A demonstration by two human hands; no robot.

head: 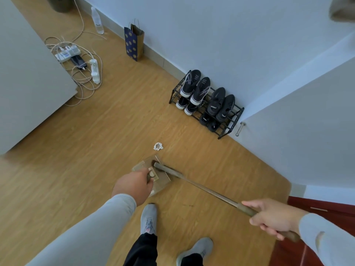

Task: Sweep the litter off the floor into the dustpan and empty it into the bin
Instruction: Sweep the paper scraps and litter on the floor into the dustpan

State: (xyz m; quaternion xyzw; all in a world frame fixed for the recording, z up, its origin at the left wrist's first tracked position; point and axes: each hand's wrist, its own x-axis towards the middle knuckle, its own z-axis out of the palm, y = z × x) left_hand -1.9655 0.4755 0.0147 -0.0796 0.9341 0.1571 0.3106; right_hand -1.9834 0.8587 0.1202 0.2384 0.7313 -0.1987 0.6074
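Wood-grain laminate floor (119, 120) fills the frame, bounded by pale walls along the top and right. Upper left: white power strips with tangled cream cables (76, 60) beside a grey panel; further right against the skirting, a clear plastic bottle (97, 21) and a navy paper gift bag with gold dots (133, 42). Centre right: a black wire shoe rack holding dark trainers (206, 103).

Lower centre: left hand (134, 186), in a grey sleeve, fingers curled shut round the handle of a translucent tan plastic dustpan (151, 176) that rests on the floor. Its contents cannot be made out. Just above it, apart from its lip, lies one crumpled white paper wad (158, 146), the only litter visible.

Right hand (272, 217), lower right, closed round the brown grip of a long-handled broom (201, 187); the dark brush head sits at the dustpan mouth, touching or just over its edge.

Judgement: the sweeping step is in hand, with the wad not yet collected. Next move calls for lifting the brush beyond the wad and drawing it back toward the steadied pan. No bin is in view.
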